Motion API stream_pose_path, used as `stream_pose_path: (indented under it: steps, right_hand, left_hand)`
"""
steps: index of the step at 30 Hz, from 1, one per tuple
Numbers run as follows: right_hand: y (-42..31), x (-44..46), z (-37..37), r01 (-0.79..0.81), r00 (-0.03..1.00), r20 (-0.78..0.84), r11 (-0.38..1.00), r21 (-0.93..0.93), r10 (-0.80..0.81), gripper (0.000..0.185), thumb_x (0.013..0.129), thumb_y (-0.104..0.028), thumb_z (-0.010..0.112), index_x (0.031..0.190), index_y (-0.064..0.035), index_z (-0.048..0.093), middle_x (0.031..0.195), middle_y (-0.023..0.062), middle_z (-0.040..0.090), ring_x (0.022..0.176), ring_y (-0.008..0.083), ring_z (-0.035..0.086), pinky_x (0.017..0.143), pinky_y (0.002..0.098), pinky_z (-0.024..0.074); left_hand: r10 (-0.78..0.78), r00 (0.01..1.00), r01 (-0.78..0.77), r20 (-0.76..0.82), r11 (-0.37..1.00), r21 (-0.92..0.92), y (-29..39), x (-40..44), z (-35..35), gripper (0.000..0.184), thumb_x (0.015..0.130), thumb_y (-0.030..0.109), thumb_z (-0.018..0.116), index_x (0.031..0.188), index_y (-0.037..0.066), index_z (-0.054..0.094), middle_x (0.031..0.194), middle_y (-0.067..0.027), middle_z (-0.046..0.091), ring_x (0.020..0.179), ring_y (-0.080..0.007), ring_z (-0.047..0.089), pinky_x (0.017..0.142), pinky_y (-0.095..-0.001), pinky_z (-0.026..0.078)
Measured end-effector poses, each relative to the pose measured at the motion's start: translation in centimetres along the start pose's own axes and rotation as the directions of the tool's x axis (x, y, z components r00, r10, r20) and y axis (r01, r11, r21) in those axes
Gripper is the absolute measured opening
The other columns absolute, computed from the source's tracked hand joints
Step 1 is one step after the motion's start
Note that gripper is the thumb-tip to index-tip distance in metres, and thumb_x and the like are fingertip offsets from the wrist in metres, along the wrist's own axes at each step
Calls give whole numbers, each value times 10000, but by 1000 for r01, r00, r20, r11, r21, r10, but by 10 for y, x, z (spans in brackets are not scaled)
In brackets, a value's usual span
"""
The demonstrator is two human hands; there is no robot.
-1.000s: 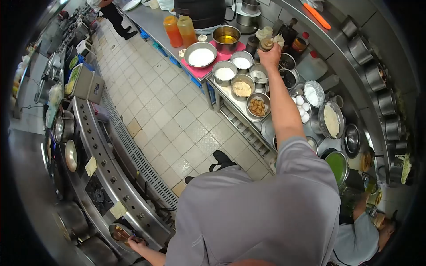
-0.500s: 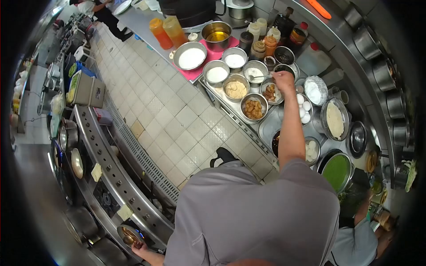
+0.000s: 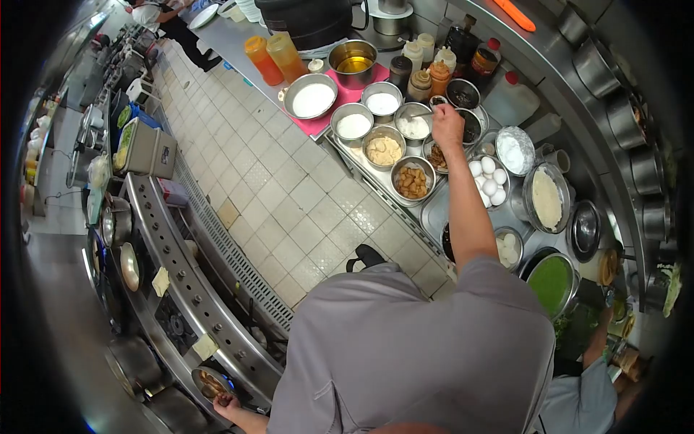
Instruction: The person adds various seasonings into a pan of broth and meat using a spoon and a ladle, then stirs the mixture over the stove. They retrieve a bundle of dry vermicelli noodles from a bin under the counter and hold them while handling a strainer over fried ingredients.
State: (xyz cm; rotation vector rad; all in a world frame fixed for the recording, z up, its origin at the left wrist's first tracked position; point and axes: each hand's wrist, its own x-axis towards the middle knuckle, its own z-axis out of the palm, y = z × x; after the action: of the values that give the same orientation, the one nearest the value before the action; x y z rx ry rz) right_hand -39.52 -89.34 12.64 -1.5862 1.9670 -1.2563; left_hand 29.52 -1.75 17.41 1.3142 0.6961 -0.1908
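Observation:
My right hand (image 3: 448, 126) grips a metal spoon (image 3: 422, 114) by its handle, its end down in a steel bowl of white powder (image 3: 413, 128). Under that wrist, a bowl of brown pieces (image 3: 436, 156) is partly covered by my arm. Close by are a bowl of golden-brown chunks (image 3: 412, 182) and a bowl of pale yellow paste (image 3: 384, 149). At lower left, my left hand (image 3: 225, 405) is closed at the edge of a pan (image 3: 204, 372) on the stove, with brown food inside. Its grip is small and partly hidden.
Eggs (image 3: 489, 181) fill a bowl right of my forearm. Squeeze bottles (image 3: 439, 76) and a bowl of yellow liquid (image 3: 353, 64) stand at the back. A pot of green sauce (image 3: 549, 284) sits at right, near another person's arm (image 3: 597, 336). Tiled floor (image 3: 289, 202) separates counter and stove (image 3: 181, 278).
My right hand has shifted slightly left, and the spoon has gone from above the white powder down into it. The left hand stays by the pan.

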Motion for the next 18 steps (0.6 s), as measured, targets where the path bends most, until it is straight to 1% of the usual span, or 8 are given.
stream_pose_path:
  steps: [4,6,7,10,14,16,17,18]
  right_hand:
    - [20,5,10,-73,997,-19,996,-59,72,269,917,-276,630,938,-20,707,792,171,716,794,339,700,786,407,524]
    - [37,7,11,-90,996,-21,992,-83,89,282,920,-280,628,932,-9,706,777,167,716,791,337,700,786,406,524]
    - [34,6,5,-133,990,-55,988,-82,129,279,902,-277,636,887,-9,715,888,227,702,853,393,677,780,436,518]
    - [58,17,-1,-258,962,-90,966,18,259,282,893,-285,639,882,-16,723,829,206,707,802,364,688,761,432,519]
    - [59,23,-20,-426,892,-2,844,325,451,215,858,-204,646,940,-24,732,774,111,732,702,223,695,693,371,540]
    - [54,23,-36,-333,938,-44,929,164,344,193,840,-142,629,957,-24,727,796,91,727,703,194,685,664,347,542]
    - [64,28,-40,-302,953,7,944,130,304,195,830,-97,608,962,-26,733,826,97,726,704,177,681,649,338,540]
    - [31,16,-53,-156,981,126,987,37,150,234,833,-84,602,1015,-47,744,851,108,730,717,171,680,657,340,545]
  left_hand:
    - [117,990,-115,78,993,-24,-14,-5,-10,91,800,183,626,767,101,605,662,0,601,571,-153,532,493,-279,383]
    - [54,998,-54,10,998,18,-8,-4,-12,86,799,181,629,777,99,614,678,-5,616,566,-150,533,491,-279,386]
    - [24,999,-23,-24,999,36,-6,-3,-13,84,799,180,631,782,98,618,687,-8,623,564,-149,533,491,-279,388]
    - [13,1000,-12,-8,999,33,-5,-2,-21,75,797,175,637,798,100,635,714,-9,651,564,-149,537,489,-275,389]
    - [-24,996,21,81,999,31,-1,-1,-32,75,803,178,645,821,105,646,743,-8,672,569,-148,543,494,-266,393]
    - [51,998,-54,-33,994,-98,-11,-6,-30,116,843,216,645,867,103,656,779,-21,686,594,-137,564,488,-263,397]
    - [164,986,-163,-21,987,8,-20,-25,-17,152,883,250,631,902,102,659,784,-24,665,627,-128,577,510,-287,430]
    - [227,973,-230,47,970,74,-29,-62,-5,177,910,275,614,929,105,659,777,-13,629,677,-139,590,576,-309,464]
